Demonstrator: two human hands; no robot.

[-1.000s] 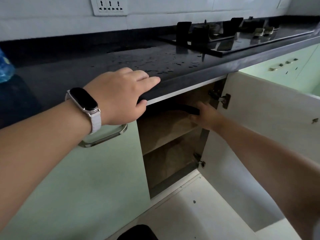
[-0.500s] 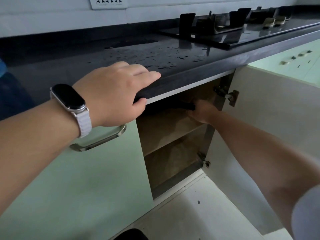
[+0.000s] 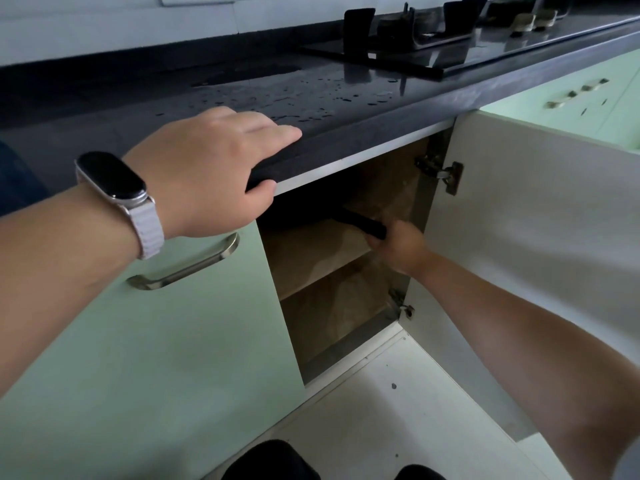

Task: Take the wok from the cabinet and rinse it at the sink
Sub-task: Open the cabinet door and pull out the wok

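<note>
A: Here, what are the main fixed parts?

B: The dark tabletop (image 3: 346, 109) runs across the top, wet with scattered droplets, and a gas hob (image 3: 433, 39) sits on it at the far right. Below it stands the pale green cabinet (image 3: 156, 358). Its right door (image 3: 536, 220) is swung open, with the white inner face showing. Its left door is closed and carries a metal pull handle (image 3: 187, 265).

A: State the interior.

B: A wooden shelf (image 3: 311, 254) divides the opening into an upper and a lower compartment.

A: Location of the wok?

B: The wok (image 3: 304, 209) is in the upper compartment, on the shelf, under the tabletop edge. Its body is in deep shadow, so only a dark mass is visible. Its black handle (image 3: 363, 223) points out toward the open door.

A: Condition of each hand?

B: The left hand (image 3: 214, 174) lies on the tabletop edge, fingers flat on top and thumb tucked under the lip. It grips nothing else. A watch (image 3: 117, 181) is on that wrist. The right hand (image 3: 398, 247) is inside the opening, fingers curled closed around the end of the handle.
</note>
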